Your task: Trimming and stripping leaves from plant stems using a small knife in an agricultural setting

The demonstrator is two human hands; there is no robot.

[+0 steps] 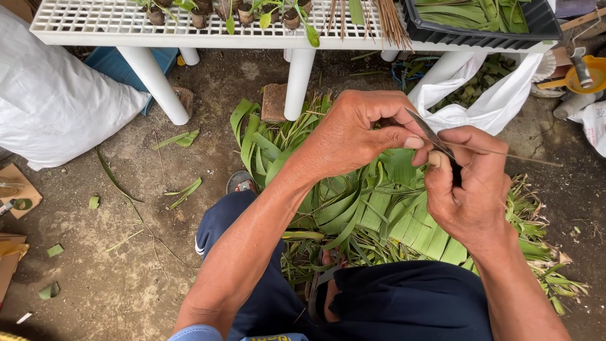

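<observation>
A: You're over bare dirt ground (113, 252), a white grid table (189, 28) ahead carrying small potted seedlings (246, 12).

B: And your hands?

A: Your left hand (360, 136) pinches a thin stick (505, 153) between thumb and forefinger. Your right hand (470, 189) is clenched round a small knife (432, 136), its blade laid against the stick.

B: Where's the stick?

A: Held between both hands, above the heap of green leaf strips (372, 208) at your feet. A white sack (50, 101) sits left.
</observation>
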